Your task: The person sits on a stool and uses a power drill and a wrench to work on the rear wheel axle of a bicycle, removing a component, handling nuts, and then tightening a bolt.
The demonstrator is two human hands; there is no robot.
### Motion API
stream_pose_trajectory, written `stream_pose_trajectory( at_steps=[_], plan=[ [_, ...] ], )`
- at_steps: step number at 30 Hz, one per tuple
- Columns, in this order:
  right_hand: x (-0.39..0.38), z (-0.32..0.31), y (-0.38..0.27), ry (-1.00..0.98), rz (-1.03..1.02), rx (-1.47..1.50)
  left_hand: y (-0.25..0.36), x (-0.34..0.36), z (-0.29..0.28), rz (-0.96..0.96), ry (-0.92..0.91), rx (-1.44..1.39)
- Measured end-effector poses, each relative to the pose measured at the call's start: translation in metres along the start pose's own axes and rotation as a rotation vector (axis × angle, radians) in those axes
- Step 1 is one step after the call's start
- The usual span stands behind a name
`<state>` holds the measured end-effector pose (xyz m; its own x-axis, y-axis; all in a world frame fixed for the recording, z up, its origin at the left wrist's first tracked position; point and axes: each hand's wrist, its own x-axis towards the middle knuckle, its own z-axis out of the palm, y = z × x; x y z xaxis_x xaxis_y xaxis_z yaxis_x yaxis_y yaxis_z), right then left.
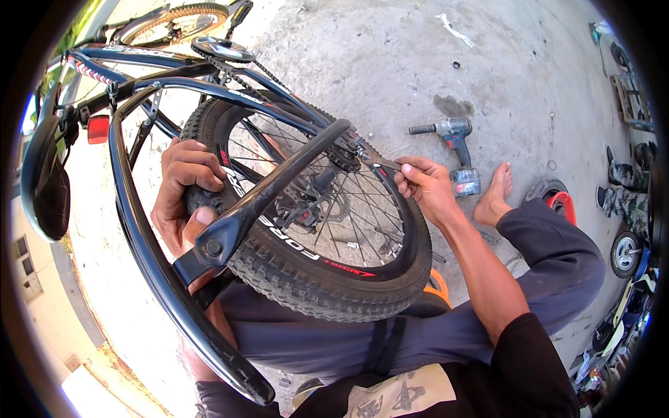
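Note:
A bicycle's rear wheel (327, 296) with a knobbly black tyre fills the middle. My left hand (185, 181) is closed around the tyre at its left side, fingers over the tread. Between the fingers and thumb of my right hand (425, 184) is a flat metal wrench (383, 163). Its far end reaches the hub by the sprockets (343, 153); whether it sits on a nut is too small to tell. A thick dark tube (279, 177) crosses over the wheel. The bicycle's dark blue frame (272, 104) extends to the upper left.
A cordless impact wrench (453, 136) lies on the concrete beyond my right hand, near my bare foot (495, 195). A small tyre with a red rim (559, 203) lies right of it. The saddle (43, 181) and red reflector (98, 129) are at left. Camouflage trousers (625, 188) show far right.

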<state>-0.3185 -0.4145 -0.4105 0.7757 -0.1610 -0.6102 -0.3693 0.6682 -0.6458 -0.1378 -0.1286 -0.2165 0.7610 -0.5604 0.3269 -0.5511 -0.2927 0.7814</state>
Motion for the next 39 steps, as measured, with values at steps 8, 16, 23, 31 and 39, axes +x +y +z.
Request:
stream_pose_trajectory(
  at_steps=[8,16,23,31,39],
  plan=[
    [0.043,-0.006,0.015,-0.078,0.104,0.222,0.002,0.0,0.003,0.022,0.014,0.034],
    [0.083,-0.006,0.016,-0.202,0.195,0.21,0.008,0.0,0.003,-0.01,0.002,0.05],
    [0.093,-0.013,0.018,-0.256,0.235,0.19,0.008,0.0,0.006,-0.016,-0.003,0.047],
    [0.094,-0.004,0.022,-0.295,0.26,0.237,0.011,-0.001,0.007,-0.039,0.018,0.042],
    [0.132,0.02,0.008,-0.428,0.293,0.109,0.015,0.0,0.007,-0.083,0.038,0.056]
  ],
)
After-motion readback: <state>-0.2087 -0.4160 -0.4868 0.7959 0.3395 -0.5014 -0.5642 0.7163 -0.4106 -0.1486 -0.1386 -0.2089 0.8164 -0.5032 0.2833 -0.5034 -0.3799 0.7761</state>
